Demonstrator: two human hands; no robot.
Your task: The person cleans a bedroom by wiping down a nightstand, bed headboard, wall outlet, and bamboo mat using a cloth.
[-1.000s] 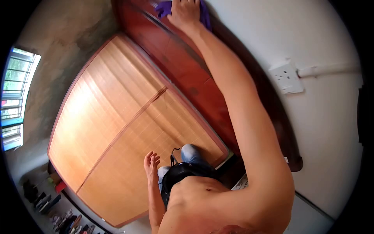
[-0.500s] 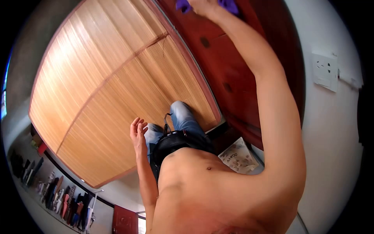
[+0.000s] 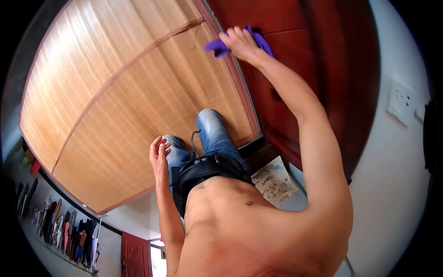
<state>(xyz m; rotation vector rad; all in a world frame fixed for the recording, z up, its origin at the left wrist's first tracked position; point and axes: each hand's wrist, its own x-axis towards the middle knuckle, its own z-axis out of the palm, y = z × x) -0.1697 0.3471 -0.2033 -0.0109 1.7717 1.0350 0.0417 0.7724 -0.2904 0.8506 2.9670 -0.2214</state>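
My right hand [image 3: 243, 45] is closed on a purple cloth [image 3: 217, 47], whose ends stick out on both sides of the fingers. Under the cloth is a dark red glossy wooden headboard [image 3: 288, 51], and one end of the cloth hangs over toward the bamboo mat [image 3: 138, 106]. My left hand [image 3: 159, 154] hovers in the air beside my thigh, fingers apart and slightly bent, holding nothing. Both knees in blue jeans [image 3: 213, 127] are at the mat's near edge.
A printed bag [image 3: 275, 182] lies by the headboard's lower end. A wall socket [image 3: 400, 102] is at the right. Clothes [image 3: 69, 233] hang on a rack at the lower left, near a red door [image 3: 134, 254].
My right hand has come back along the headboard, closer to my body, with the purple cloth. My left hand stays about the same, and the view has shifted slightly.
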